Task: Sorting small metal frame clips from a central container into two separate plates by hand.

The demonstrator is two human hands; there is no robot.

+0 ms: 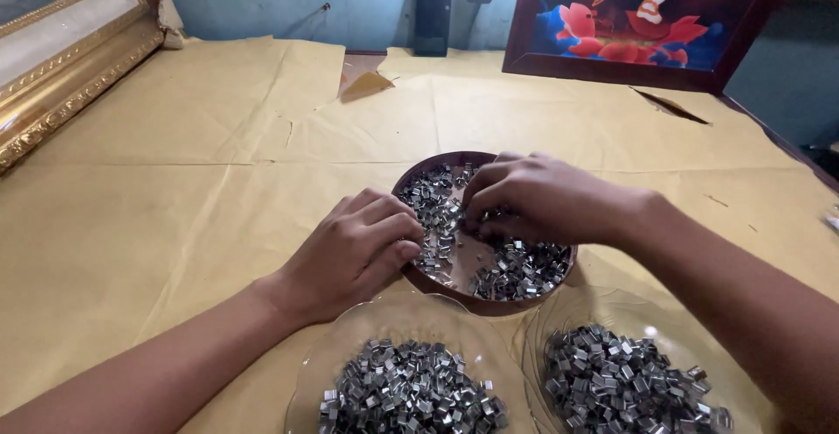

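A round brown bowl (489,303) sits in the middle of the table, holding many small shiny metal clips (516,272). My left hand (354,250) rests curled on the bowl's left rim, fingertips touching the clips inside. My right hand (542,198) reaches over the bowl from the right, fingers bent down and pinching among the clips near the centre. What its fingertips hold is hidden. Two clear glass plates stand nearer to me: the left plate (350,347) and the right plate (559,312), each heaped with the same metal clips.
Tan paper (175,189) covers the table. A gold picture frame (61,76) leans at the far left. A dark-framed colourful painting (647,14) leans on the blue wall at the back right. A black box (433,10) stands against the wall.
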